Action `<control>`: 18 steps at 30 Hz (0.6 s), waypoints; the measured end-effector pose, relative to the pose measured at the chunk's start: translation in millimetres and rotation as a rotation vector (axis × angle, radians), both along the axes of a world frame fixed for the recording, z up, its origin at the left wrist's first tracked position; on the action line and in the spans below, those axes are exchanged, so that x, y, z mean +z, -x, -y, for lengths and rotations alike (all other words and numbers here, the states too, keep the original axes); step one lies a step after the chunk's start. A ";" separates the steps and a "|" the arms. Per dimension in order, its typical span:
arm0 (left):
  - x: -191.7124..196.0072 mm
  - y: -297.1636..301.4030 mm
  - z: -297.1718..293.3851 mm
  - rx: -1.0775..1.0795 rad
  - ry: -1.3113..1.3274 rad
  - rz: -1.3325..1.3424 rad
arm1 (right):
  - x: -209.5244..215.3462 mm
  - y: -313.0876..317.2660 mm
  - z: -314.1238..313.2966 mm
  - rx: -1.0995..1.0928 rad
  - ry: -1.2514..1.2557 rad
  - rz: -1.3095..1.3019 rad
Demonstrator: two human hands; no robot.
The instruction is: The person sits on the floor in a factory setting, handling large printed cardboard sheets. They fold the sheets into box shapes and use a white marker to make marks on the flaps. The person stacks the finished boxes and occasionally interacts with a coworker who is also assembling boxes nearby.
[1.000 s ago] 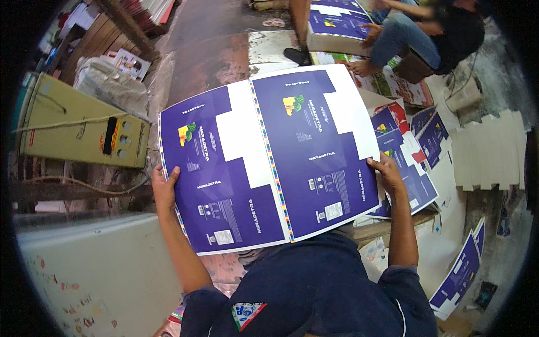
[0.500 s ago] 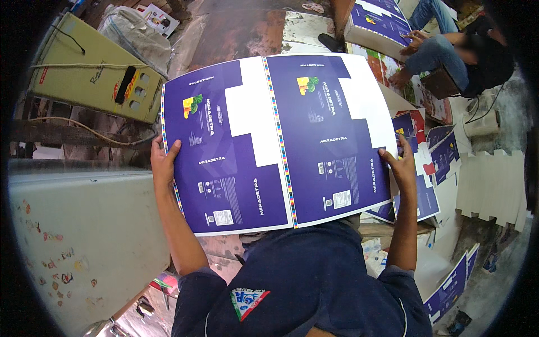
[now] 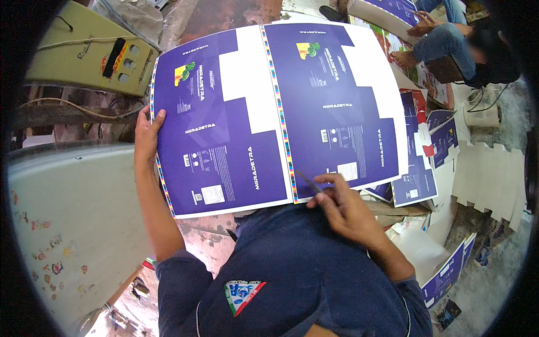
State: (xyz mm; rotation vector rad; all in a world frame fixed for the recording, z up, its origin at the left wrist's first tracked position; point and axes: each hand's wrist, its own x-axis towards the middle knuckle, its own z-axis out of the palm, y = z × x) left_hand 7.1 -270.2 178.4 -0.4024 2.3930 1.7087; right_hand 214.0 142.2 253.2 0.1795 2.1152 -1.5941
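A large printed sheet, purple with white blanks and a colour strip down its middle, is held up flat before the person, above the lap and the dark blue shirt. The left hand grips its left edge, thumb on the printed face and fingers hidden behind. The right hand sits at the lower edge, fingers drawn together around a thin dark tool whose tip rests on the sheet. Below the sheet lies a worn reddish floor. To the left stands a pale green cabinet dotted with stickers, and behind it a yellowish machine with buttons and a cable. To the right, more purple sheets and white die-cut board lie stacked. At the top right another person sits handling a stack.
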 end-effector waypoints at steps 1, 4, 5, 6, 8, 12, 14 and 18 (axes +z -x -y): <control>-1.9 1.0 2.3 -0.006 0.008 0.002 | -2.1 -2.6 8.0 0.056 -0.038 0.005; 0.4 1.7 1.0 -0.015 -0.011 0.035 | 3.6 -0.8 20.8 0.148 -0.221 0.049; 1.8 1.0 -0.1 -0.015 -0.026 0.052 | 1.5 -3.0 22.0 0.128 -0.223 -0.002; 0.9 0.8 0.8 -0.012 -0.032 0.042 | 2.6 -2.9 22.6 0.144 -0.248 -0.005; -2.0 1.6 3.9 -0.004 -0.045 0.021 | 7.0 -1.4 23.5 0.175 -0.301 -0.012; 4.0 4.6 3.6 -0.003 0.002 0.059 | 9.7 5.5 29.6 0.244 -0.390 0.006; 11.0 3.3 -1.3 0.002 -0.038 0.085 | 10.5 6.3 32.9 0.251 -0.417 -0.054; 20.7 8.6 -1.2 0.000 -0.050 0.139 | 0.4 0.5 36.2 0.283 -0.419 -0.204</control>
